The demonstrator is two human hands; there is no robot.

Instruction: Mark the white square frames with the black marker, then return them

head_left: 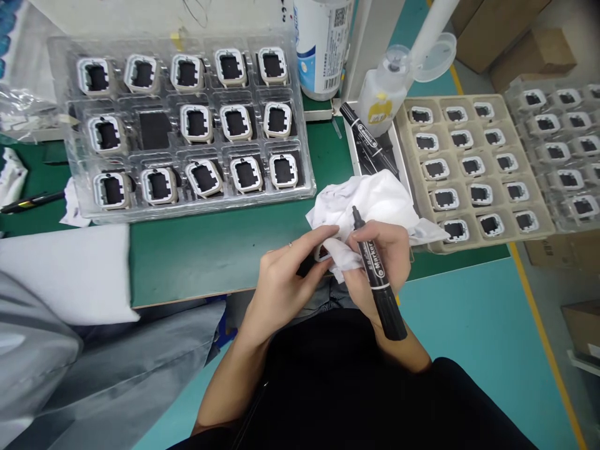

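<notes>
My left hand (285,278) pinches a small watch-case frame (322,252) between thumb and fingers; most of the frame is hidden. Beside it, my right hand (382,256) holds an uncapped black marker (375,269), its dark tip pointing up and away from me. The same hand presses a white cloth (344,255) against the frame. Just beyond both hands lies a larger bunched white cloth (370,200) with grey smudges. A clear plastic tray (187,209) at the left bears rows of similar white frames, with one compartment lacking a frame.
A beige tray (473,244) and another clear tray (576,225) of frames stand at the right. Behind the cloth are a white box of markers (404,165), a pump bottle (382,90) and a large white bottle (321,50). A person's grey sleeve (28,356) is at the left.
</notes>
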